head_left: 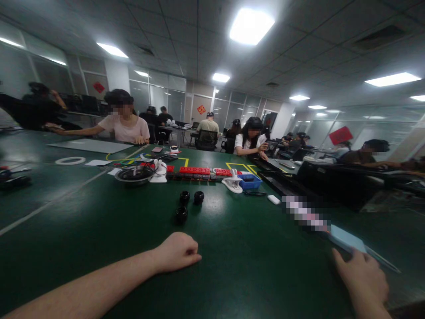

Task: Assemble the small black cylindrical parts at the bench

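Note:
My left hand [177, 251] rests on the green table [99, 221] curled into a loose fist, with nothing visible in it. A little beyond it lie three small black round parts [190, 203]. My right hand [361, 277] lies at the lower right, fingers extended, its fingertips touching a pale blue flat box [347, 239]. A thin rod or cable [381, 261] lies by the box.
Farther back stand a black bowl [134, 174], red blocks in a row [195, 170], a white clip-like device [232, 182], a blue tray [249, 181] and a small white block [274, 199]. Several people sit at the tables behind. Dark equipment [332, 184] fills the right.

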A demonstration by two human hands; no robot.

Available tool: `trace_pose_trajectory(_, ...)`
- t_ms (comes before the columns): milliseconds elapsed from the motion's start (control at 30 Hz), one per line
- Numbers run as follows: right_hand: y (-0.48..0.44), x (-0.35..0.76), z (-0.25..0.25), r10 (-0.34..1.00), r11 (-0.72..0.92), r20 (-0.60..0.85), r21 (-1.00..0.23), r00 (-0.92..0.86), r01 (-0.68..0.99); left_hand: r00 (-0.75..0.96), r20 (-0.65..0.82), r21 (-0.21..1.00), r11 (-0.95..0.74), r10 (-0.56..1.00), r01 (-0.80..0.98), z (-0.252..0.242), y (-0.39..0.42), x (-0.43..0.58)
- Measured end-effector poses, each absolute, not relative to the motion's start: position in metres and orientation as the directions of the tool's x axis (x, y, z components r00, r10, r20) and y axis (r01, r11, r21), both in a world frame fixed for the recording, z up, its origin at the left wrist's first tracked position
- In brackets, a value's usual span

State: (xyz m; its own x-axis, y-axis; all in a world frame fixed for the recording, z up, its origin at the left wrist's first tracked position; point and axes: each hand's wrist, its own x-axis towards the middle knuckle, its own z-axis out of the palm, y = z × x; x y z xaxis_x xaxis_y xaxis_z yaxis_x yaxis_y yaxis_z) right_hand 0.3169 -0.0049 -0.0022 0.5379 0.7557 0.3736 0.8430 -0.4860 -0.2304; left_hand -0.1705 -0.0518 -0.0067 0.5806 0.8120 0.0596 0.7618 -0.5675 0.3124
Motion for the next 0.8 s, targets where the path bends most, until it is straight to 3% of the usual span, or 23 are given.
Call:
trace_pose_trajectory(67,-0.001,0.326,-0.006,0.775,-0.488,0.307,-0.265,0.552,0.832,0.577,0.059,0.307,-0.565,0.814,0.766,-0.008,-0.051,-0.170)
trace_pose_trajectory(300,-0.003,0.325,-0.010,0.801,-0.364,0.387,-0.293,0.457,0.884,0.571,0.049,0.360,-0.548,0.819,0.755,-0.006,-0.053,-0.171)
trace_pose_trajectory(567,-0.002,0.206,-0.001,0.929,0.141,0.370,-0.374,0.008,0.916,0.591,0.085,0.360,-0.578,0.802,0.733,-0.006,-0.053,-0.171)
trace_pose_trajectory(800,0.009,0.088,0.005,0.857,0.509,0.318,-0.405,-0.405,0.759,0.589,0.102,0.328,-0.586,0.801,0.741,-0.003,-0.054,-0.170)
